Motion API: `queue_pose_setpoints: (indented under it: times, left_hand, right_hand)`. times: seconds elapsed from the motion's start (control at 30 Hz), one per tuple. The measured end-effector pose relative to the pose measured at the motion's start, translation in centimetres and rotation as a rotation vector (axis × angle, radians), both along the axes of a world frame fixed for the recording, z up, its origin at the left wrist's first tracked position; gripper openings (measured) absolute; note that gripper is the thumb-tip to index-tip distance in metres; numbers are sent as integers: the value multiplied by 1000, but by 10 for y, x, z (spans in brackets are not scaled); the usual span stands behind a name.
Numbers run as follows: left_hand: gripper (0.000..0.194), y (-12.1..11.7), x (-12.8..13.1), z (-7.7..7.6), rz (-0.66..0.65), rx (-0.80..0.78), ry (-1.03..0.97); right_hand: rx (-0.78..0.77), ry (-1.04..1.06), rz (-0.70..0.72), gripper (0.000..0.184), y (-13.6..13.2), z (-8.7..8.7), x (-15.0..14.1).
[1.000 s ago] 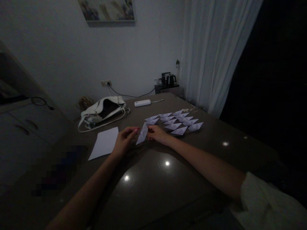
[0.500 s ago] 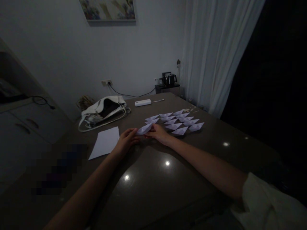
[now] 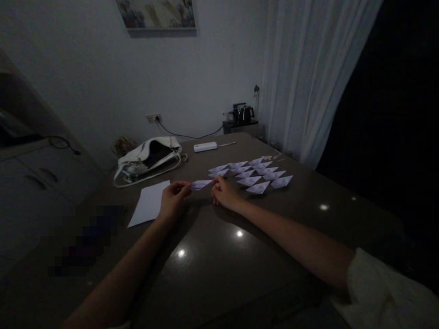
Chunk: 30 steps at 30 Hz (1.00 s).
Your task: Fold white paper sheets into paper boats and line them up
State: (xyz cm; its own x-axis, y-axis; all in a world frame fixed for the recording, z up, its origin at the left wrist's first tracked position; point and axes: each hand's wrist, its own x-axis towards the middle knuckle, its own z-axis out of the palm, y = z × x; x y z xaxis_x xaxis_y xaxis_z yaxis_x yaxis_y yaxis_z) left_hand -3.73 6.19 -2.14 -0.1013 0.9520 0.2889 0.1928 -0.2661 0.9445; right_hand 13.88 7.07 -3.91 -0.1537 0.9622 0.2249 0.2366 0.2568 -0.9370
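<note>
A folded white paper boat (image 3: 200, 184) is held just above the table between my two hands. My left hand (image 3: 174, 197) is closed, pinching the boat's left tip between thumb and fingers. At the boat's right tip, the thumb and forefinger of my right hand (image 3: 224, 194) are closed, with the other fingers curled under. Beyond and right of my right hand stand several finished paper boats (image 3: 258, 187) in close rows. White sheets of paper (image 3: 148, 204) lie beside my left hand, partly covered by it.
A white handbag (image 3: 151, 157) lies at the table's far left, near a white power bank (image 3: 206, 146) with a short cable. Small pale bits (image 3: 270, 157) lie by the far right edge. Behind the table stands a black kettle (image 3: 245, 114); a pale curtain (image 3: 302, 82) hangs right.
The boat in my hands has turned flatter and looks narrower. My left hand has drawn slightly left, and the fingers of my right hand have shifted to its tip.
</note>
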Motion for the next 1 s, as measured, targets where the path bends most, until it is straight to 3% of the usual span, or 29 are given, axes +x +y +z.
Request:
queue_pose_setpoints:
  times: [0.07, 0.1, 0.2, 0.3, 0.33, 0.63, 0.87, 1.0]
  left_hand:
    - [32, -1, -1, 1, 36, 25, 12]
    - [32, -1, -1, 1, 47, 30, 12]
    - [34, -1, 0, -2, 57, 10, 31]
    - [35, -2, 2, -5, 7, -23, 87]
    - [35, -2, 3, -5, -11, -29, 111]
    - [39, -2, 9, -3, 12, -46, 284]
    - [41, 27, 42, 9, -51, -113, 312]
    - [41, 43, 54, 8, -99, -143, 316]
  right_hand:
    - [180, -246, -115, 22, -8, 2, -2]
    - [255, -363, -106, 18, -13, 4, -3]
    - [353, -643, 59, 12, -29, 11, -5]
    - [521, -768, 387, 11, -42, 18, -7]
    - [550, -780, 438, 12, -44, 20, -7]
    - [549, -814, 487, 14, -44, 23, -8]
    - [514, -835, 523, 19, -41, 25, -6]
    - [482, -851, 525, 22, -42, 28, -5]
